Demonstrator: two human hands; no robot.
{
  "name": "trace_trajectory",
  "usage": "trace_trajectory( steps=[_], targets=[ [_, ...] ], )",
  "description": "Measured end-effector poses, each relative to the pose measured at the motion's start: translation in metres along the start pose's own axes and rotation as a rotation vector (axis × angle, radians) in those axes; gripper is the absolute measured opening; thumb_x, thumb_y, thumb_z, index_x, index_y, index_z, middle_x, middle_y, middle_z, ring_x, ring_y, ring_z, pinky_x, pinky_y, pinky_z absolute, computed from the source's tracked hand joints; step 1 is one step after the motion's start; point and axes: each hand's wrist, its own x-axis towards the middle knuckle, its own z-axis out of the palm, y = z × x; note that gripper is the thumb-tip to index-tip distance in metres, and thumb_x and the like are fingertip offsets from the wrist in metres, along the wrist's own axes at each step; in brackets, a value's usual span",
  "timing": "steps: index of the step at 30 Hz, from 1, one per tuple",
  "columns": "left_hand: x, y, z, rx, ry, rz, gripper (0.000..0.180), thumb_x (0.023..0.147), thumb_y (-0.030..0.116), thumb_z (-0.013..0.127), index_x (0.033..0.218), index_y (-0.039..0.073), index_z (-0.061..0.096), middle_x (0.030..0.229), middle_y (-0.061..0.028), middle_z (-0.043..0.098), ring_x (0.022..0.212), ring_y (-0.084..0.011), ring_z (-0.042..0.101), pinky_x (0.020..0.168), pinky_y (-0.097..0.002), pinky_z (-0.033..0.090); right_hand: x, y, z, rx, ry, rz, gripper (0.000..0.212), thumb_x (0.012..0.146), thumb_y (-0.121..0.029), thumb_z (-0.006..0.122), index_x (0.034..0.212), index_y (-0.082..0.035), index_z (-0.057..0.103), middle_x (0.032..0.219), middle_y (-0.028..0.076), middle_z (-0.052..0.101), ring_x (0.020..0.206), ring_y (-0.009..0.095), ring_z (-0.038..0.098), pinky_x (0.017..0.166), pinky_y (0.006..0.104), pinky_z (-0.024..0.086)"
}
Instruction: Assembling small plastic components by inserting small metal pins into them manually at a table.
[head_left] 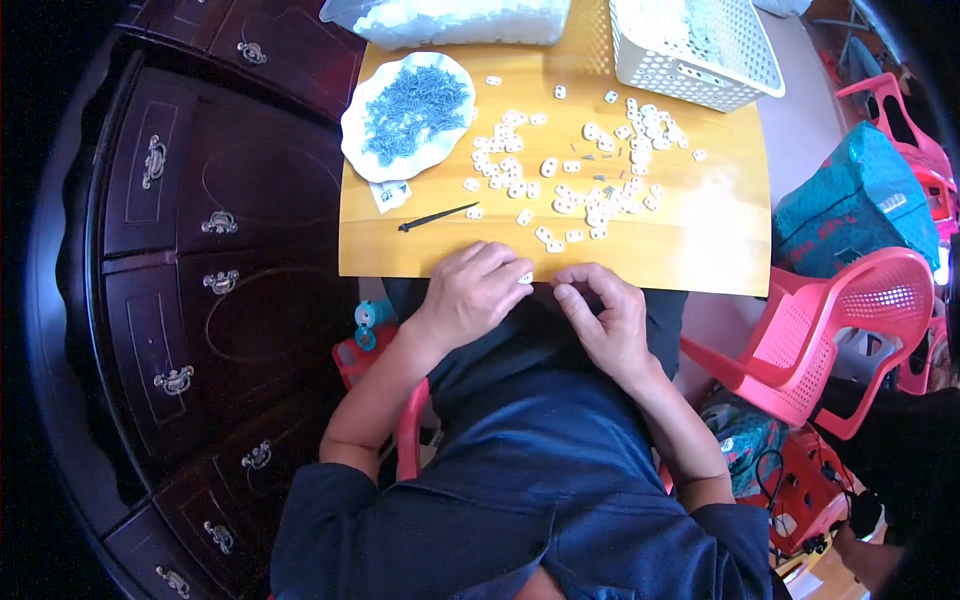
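My left hand (pixel 478 290) is closed at the table's front edge. Its thumb and fingertips pinch a small white two-hole piece (pixel 526 278). Just to the right, my right hand (pixel 607 312) has its fingers curled, thumb and forefinger close together; whatever they hold is too small to make out. Beyond both hands, many more white two-hole pieces (pixel 564 205) lie scattered on the wooden table (pixel 690 255). A few tiny metal screws or pins (pixel 609 189) lie among them. A scalloped white plate (pixel 352 140) at the far left bears a heap of small grey screws or nails (pixel 415 105).
A slim black tool (pixel 438 217) and a printed paper slip (pixel 390 194) lie near the plate. At the back stand a clear bin (pixel 470 35) and a white perforated basket (pixel 700 85). Dark drawers (pixel 165 215) line the left; a pink chair (pixel 800 340) and teal bag (pixel 850 210) stand right.
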Motion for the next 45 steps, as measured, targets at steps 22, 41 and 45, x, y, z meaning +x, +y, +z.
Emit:
trace_trajectory(
  steps=[22, 41, 45],
  targets=[
    [0.115, -0.008, 0.032, -0.09, 0.084, -0.044, 0.011, 0.087, 0.012, 0.075, 0.095, 0.005, 0.075, 0.09, -0.0093, 0.071, 0.078, -0.0265, 0.07, 0.07, -0.0368, 0.056, 0.041, 0.025, -0.111, -0.443, 0.312, -0.007, 0.007, 0.093, -0.003, 0.071, 0.099, 0.0, 0.07, 0.088, 0.011, 0.07, 0.074, 0.018, 0.067, 0.069, 0.0306, 0.054],
    [0.128, 0.006, 0.025, -0.025, 0.009, 0.021, 0.011, 0.09, 0.015, 0.069, 0.087, 0.006, 0.064, 0.087, -0.0135, 0.065, 0.081, -0.0325, 0.068, 0.068, -0.0459, 0.055, 0.041, 0.011, -0.086, -0.182, 0.31, 0.017, 0.014, 0.099, -0.009, 0.068, 0.11, 0.0, 0.069, 0.085, 0.002, 0.065, 0.072, 0.008, 0.055, 0.064, 0.0233, 0.046],
    [0.109, 0.037, 0.011, -0.066, 0.057, 0.059, 0.011, 0.09, 0.015, 0.069, 0.088, 0.006, 0.062, 0.084, -0.0126, 0.061, 0.078, -0.0323, 0.066, 0.066, -0.0444, 0.054, 0.047, 0.007, -0.065, 0.335, 0.045, 0.231, 0.023, 0.106, -0.025, 0.062, 0.103, -0.003, 0.069, 0.085, -0.002, 0.064, 0.075, 0.005, 0.055, 0.068, 0.0211, 0.046]
  ],
)
